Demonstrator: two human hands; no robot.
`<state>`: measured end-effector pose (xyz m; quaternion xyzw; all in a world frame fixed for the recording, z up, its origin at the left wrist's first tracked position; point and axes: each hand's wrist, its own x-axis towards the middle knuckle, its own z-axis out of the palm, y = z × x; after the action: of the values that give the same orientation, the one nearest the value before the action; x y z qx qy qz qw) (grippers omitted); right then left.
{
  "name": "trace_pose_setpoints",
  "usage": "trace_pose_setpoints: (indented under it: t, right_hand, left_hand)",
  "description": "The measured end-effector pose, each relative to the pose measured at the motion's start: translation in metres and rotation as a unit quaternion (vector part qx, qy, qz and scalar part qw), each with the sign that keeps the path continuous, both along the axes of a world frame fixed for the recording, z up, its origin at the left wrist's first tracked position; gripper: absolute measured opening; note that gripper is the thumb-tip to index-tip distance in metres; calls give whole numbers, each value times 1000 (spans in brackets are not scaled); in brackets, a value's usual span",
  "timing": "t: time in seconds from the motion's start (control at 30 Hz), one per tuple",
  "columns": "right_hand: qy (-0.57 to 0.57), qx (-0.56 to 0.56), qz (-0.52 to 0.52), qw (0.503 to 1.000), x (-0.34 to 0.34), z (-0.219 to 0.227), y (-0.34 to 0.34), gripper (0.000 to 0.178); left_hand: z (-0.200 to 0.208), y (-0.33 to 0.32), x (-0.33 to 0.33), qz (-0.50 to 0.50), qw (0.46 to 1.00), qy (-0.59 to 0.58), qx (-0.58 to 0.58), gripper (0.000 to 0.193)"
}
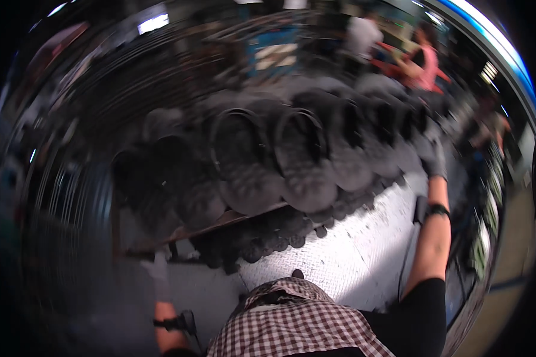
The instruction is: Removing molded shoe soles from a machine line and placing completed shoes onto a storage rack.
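Note:
Rows of dark clogs (307, 187) stand side by side on a rack (220, 225) in front of me, toes toward me, blurred by motion. My right hand (433, 159), in a grey glove, reaches far forward to the right end of the clogs. Its fingers are smeared and merge with the dark shoes, so a grip cannot be made out. My left hand (156, 273), in a pale glove, is low by the rack's near left corner. Blur hides its fingers, and whether it touches the rack is unclear.
More dark clogs (253, 250) sit on a lower level above a metal tread-plate floor (339, 250). Blurred metal racking (65, 196) stands at the left. Two people, one in a white top (363, 37) and one in pink (426, 68), are at the back right.

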<state>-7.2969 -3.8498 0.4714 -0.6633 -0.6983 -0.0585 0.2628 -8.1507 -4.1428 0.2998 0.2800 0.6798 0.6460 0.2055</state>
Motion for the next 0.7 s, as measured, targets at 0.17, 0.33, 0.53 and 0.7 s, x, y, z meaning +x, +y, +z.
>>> trace_pose_setpoints:
  t: [0.17, 0.33, 0.53, 0.7]
  right_hand:
    - [389, -117, 238, 882, -36, -40, -50, 52]
    - [635, -124, 283, 708, -172, -22, -120, 46]
    - [383, 24, 218, 898, -240, -32, -173, 71]
    - [418, -38, 278, 864, -258, -23, -179, 56]
  left_hand:
    - [26, -64, -96, 42, 998, 42, -7, 18]
    - [-11, -130, -213, 77, 991, 103, 16, 21]
    - [-24, -167, -293, 120, 989, 75, -46, 28]
    - [10, -236, -331, 188, 961, 166, -121, 32]
